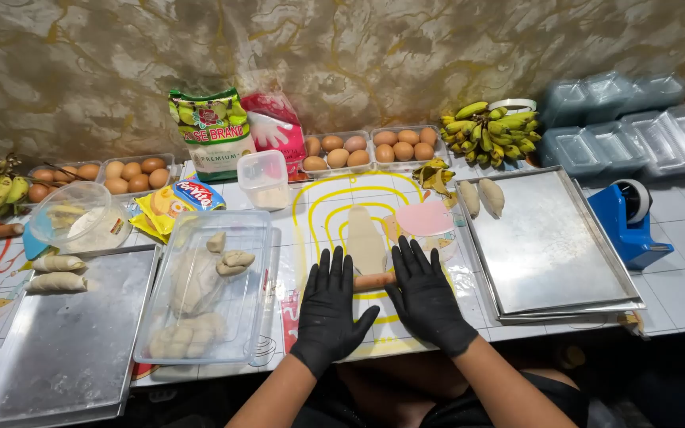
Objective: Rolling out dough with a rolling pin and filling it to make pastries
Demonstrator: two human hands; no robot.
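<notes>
— How are the hands set?
— Both gloved in black, palms down, fingers spread wide: left hand (328,305) and right hand (424,292) press a rolling pin (374,280), mostly hidden beneath them.
— And the dough?
— The dough strip (365,242) lies just beyond on the table (675,293), its near end hidden behind the pin.

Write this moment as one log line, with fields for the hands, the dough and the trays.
hands: left hand and right hand flat on rolling pin | dough: long strip on mat | right tray: two wrapped pieces
</notes>
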